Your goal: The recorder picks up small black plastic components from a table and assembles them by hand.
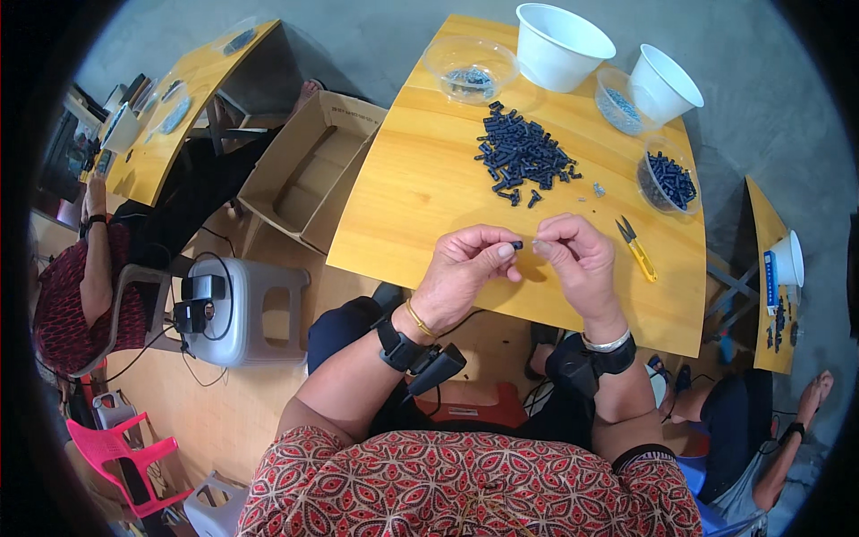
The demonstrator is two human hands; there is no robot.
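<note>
Near the front edge of the wooden table [412,192], my left hand [465,268] pinches a small black plastic part [517,245] between thumb and forefinger. Just right of it, my right hand [580,259] is closed in a pinch, its fingertips close to that part; whatever tiny thing they hold is too small to make out. Beyond both hands spreads a pile of similar black plastic parts [523,150]. A few small silver bits [599,190] lie at the pile's right side. Yellow-handled thread snips [637,251] rest to the right of my right hand.
Clear bowls hold small metal pieces [470,82], silvery pieces [619,109] and black parts [671,179]. Two white tubs [564,49] stand at the back. Left of the table is an open cardboard box [309,170]; other people sit at tables on both sides.
</note>
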